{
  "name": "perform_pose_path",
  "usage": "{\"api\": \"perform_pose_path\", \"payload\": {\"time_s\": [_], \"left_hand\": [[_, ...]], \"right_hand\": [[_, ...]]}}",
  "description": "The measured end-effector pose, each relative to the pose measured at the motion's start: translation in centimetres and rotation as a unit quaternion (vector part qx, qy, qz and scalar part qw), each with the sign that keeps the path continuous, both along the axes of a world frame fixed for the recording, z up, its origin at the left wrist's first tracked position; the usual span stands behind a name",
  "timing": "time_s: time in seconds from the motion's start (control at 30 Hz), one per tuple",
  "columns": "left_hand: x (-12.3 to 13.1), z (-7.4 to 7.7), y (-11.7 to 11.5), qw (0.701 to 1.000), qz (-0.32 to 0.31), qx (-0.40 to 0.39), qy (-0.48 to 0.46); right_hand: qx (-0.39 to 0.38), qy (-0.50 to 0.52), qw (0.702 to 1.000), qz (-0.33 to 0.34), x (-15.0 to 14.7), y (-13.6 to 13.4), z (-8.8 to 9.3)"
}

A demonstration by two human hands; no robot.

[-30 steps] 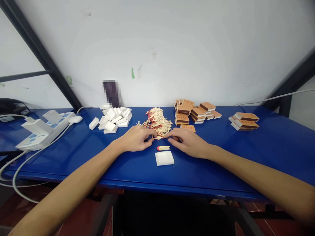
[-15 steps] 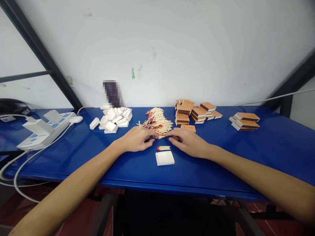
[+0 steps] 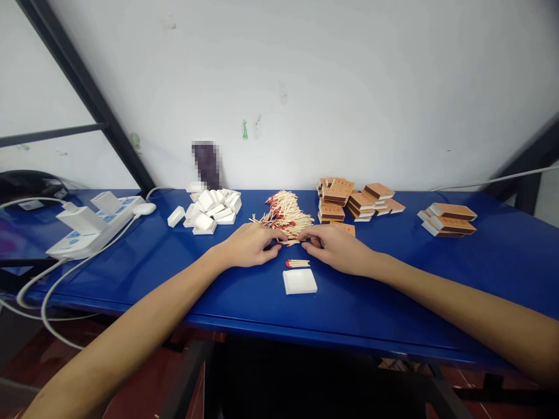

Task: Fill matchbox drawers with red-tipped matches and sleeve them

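A heap of red-tipped matches [image 3: 286,210] lies on the blue table [image 3: 244,297]. At its near left edge is my left hand [image 3: 253,244], thumb and index finger apart, touching a few matches. My right hand [image 3: 338,249] is at the near right edge, its index finger on the matches and thumb apart below it. Neither hand has anything visibly gripped. A small row of matches [image 3: 297,263] lies in front of the heap, between the hands. Just nearer stands a white matchbox tray [image 3: 300,281].
White trays [image 3: 213,209] are piled at the left back. Brown matchbox covers [image 3: 334,201] are stacked right of the heap, and filled-looking boxes [image 3: 449,220] sit farther right. A white power strip [image 3: 94,230] with cables lies at the left.
The view has shifted slightly, so everything appears farther right. My right thumb and index finger have moved a little at the matches; my left hand stays beside the heap.
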State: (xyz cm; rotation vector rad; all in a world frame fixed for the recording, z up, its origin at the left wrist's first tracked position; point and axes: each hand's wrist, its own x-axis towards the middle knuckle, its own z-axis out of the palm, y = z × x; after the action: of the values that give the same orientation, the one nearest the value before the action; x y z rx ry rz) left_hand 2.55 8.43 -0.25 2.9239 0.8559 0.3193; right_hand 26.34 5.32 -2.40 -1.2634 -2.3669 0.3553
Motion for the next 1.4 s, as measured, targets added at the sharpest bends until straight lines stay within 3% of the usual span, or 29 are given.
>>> {"api": "perform_pose_path", "payload": {"time_s": [0.2, 0.43, 0.87, 1.4], "left_hand": [[0.0, -0.2, 0.0, 1.0, -0.002, -0.011, -0.007], [0.0, 0.0, 0.0, 1.0, -0.004, -0.021, -0.011], [-0.3, -0.1, 0.3, 0.999, -0.031, -0.03, -0.011], [-0.2, 0.4, 0.0, 0.999, -0.019, -0.033, -0.019]], "right_hand": [[0.009, -0.026, 1.0, -0.007, -1.0, 0.6, 0.3], [0.047, -0.007, 0.999, -0.009, -1.0, 0.5, -0.6], [0.027, 0.012, 0.999, -0.015, -0.9, 0.3, -0.6], [0.032, 0.006, 0.999, 0.005, -0.9, 0.2, -0.5]]}}
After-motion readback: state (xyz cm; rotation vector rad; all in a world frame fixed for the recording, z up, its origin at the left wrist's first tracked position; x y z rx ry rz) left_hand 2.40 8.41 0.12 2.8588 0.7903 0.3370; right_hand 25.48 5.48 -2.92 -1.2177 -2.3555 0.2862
